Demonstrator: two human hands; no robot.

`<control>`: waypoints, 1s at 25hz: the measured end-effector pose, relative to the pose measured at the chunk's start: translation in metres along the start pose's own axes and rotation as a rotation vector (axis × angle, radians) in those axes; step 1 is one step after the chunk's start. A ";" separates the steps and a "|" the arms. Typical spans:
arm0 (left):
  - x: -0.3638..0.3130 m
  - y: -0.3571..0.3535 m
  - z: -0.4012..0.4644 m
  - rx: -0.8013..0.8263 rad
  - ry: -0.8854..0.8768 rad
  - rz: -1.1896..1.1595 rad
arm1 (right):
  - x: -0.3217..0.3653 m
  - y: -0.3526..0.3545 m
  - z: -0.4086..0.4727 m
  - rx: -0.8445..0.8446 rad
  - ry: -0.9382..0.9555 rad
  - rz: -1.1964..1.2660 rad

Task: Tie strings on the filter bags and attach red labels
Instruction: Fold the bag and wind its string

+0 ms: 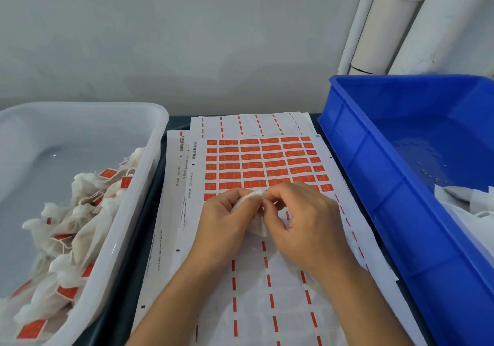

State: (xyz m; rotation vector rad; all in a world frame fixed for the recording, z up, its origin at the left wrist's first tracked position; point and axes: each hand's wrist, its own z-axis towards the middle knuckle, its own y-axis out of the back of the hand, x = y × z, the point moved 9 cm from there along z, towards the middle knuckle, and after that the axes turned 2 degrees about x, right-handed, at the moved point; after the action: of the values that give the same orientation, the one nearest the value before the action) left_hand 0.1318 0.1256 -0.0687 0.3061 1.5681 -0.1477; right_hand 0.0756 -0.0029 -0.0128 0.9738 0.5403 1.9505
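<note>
Nearest to me, two bare forearms come in from the bottom edge, cut off there, over the peeled part of a label sheet [267, 287] where only red dashes stay. The left hand [227, 220] has its fingers curled around a small white filter bag [256, 226], and the right hand [302, 212] pinches the gathered top of this bag with thumb and forefinger; the bag is held just above the sheet, in the middle of the table, and the hands hide most of it. I cannot make out a string between the fingers. Behind the hands I count about seven rows of red labels [267, 164] still on the sheet, six across; the lowest rows are partly covered. At least two more sheets lie under it. To the left, one white tub [149, 174] holds a pile of finished bags [74, 228] with red tags, too tangled to count. To the right, one blue crate [374, 158] holds some white bags [470, 201], cut by the frame. Far behind it, white rolls [385, 30] lean against the wall.
</note>
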 end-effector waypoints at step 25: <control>-0.032 -0.001 -0.011 0.036 -0.293 0.011 | -0.023 -0.003 -0.002 0.020 -0.399 0.707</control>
State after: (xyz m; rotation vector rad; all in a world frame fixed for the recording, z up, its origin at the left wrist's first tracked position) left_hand 0.1209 0.1248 -0.0364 0.3066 1.2748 -0.2025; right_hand 0.0827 -0.0212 -0.0258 1.6781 -0.0328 2.2487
